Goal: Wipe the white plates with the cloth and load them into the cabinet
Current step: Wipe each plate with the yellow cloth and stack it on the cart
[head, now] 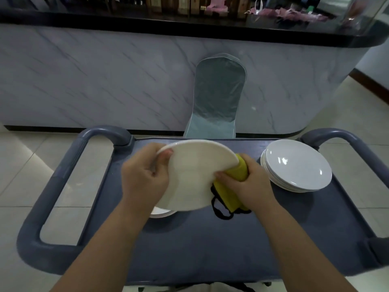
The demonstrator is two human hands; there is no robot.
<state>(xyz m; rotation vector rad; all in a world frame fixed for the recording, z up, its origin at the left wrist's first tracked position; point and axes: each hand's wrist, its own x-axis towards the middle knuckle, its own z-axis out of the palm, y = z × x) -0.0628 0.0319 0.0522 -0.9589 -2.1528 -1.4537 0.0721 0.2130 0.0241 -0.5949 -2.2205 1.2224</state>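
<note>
I see the cart surface beneath both hands. A stack of plates sits just right of my right hand. My left hand grips the tilted plate by its rim. The right hand clutches the cloth against the plate's right edge.

Plate stack right on cart

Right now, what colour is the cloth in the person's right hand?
Yellow, with a black edge: the cloth shows best in the head view.
</note>
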